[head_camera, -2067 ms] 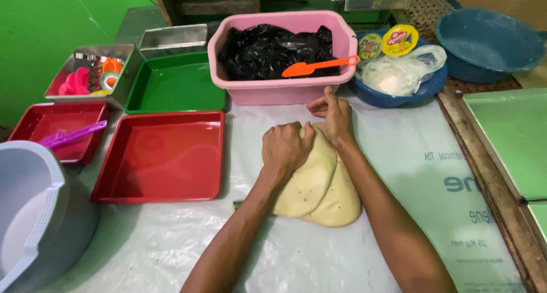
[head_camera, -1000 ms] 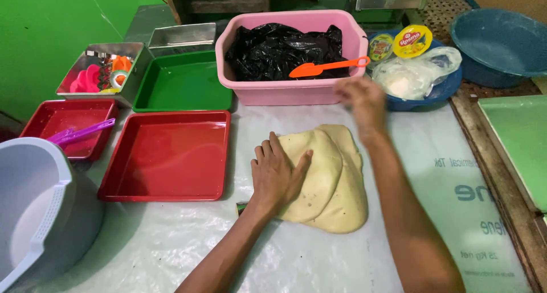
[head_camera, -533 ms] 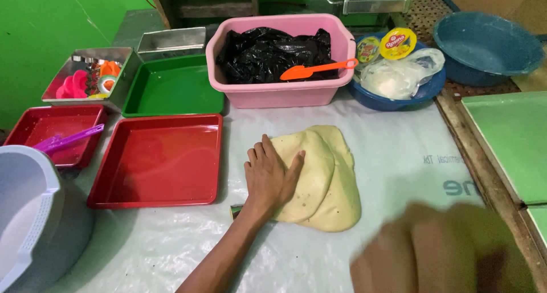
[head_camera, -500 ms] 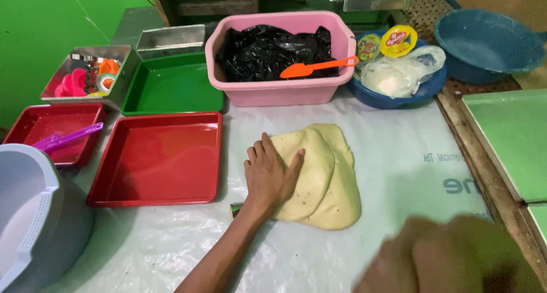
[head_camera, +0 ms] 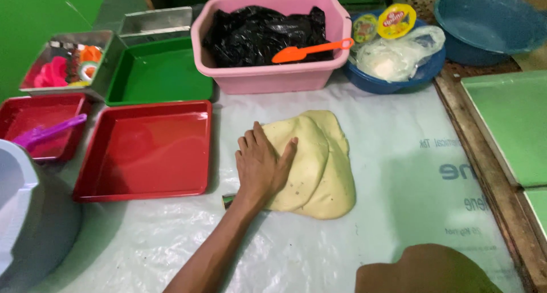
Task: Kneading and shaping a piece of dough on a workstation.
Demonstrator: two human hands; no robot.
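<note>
The table (head_camera: 399, 173) (covered in clear plastic sheeting) bears flattened yellow dough (head_camera: 319, 162), red trays (head_camera: 145, 150), a green tray (head_camera: 159, 71) and a pink tub (head_camera: 273, 76).

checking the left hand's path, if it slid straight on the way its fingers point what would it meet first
The left hand lies flat on the dough, fingers pointing up the table and a little right. Going straight on, it would cross the rest of the dough, then a strip of plastic sheet, and probably meet the pink tub first, though depth is unclear.
</note>
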